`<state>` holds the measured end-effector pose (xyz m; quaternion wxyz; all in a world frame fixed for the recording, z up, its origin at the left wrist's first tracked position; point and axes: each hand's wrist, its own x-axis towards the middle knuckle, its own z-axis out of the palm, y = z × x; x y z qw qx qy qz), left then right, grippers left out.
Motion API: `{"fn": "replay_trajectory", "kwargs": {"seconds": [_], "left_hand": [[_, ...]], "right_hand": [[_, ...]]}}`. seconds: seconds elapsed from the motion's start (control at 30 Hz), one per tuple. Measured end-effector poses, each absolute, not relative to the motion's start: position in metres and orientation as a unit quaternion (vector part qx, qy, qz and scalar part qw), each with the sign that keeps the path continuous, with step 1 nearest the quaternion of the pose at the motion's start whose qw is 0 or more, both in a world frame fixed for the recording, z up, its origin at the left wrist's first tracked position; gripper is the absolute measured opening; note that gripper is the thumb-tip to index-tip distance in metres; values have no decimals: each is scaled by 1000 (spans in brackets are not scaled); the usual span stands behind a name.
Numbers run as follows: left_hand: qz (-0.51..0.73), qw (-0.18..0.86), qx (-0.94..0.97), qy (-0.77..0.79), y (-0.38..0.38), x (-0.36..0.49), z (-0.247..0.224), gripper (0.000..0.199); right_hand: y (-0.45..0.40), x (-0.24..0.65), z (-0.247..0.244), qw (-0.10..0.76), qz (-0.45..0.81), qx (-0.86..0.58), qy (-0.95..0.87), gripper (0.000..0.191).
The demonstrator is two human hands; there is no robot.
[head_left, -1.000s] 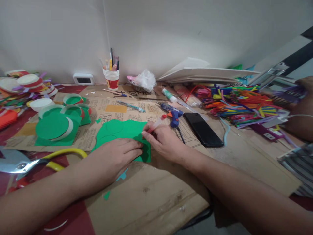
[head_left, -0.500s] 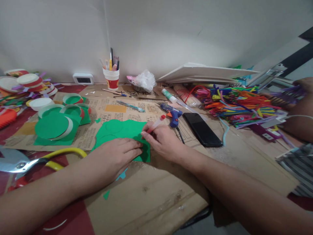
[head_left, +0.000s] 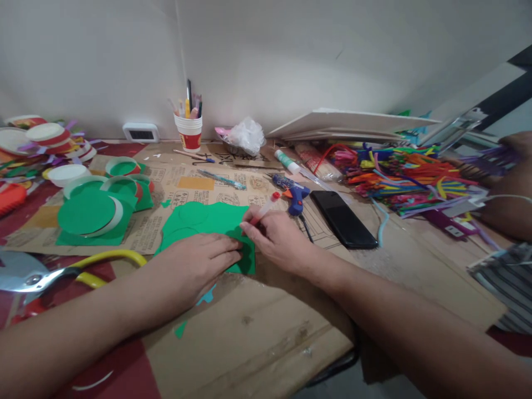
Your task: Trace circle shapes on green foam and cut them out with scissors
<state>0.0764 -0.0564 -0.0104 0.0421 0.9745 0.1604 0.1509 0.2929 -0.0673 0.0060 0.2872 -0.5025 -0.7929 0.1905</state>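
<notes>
A green sheet of paper (head_left: pixel 199 219) with round pencil-like outlines lies on the cardboard in front of me. My left hand (head_left: pixel 208 257) rests on its lower part, fingers stretched out flat. In my right hand (head_left: pixel 276 235) is a pen (head_left: pixel 266 206) with a clear barrel and a red end, held in a writing grip over the sheet's right edge. The pen's tip is hidden behind my fingers. Left of the sheet sit green paper pieces (head_left: pixel 87 213) with cut cup rings on them. Large scissors (head_left: pixel 45 280) with yellow handles lie near my left forearm.
A blue glue gun (head_left: pixel 296 197) and a black phone (head_left: pixel 344 219) lie right of my right hand. Farther back stand a cup of pens (head_left: pixel 190 133) and a glue stick (head_left: pixel 286 162). Pipe cleaners (head_left: pixel 411 177) pile up at right, beside another person's arm (head_left: pixel 509 194).
</notes>
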Motion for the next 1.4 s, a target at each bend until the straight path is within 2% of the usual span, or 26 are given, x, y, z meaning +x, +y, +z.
{"fn": "replay_trajectory", "kwargs": {"seconds": [1.4], "left_hand": [[149, 2, 977, 150, -56, 75, -12, 43]], "right_hand": [[-70, 295, 7, 261, 162, -523, -795, 29]]}}
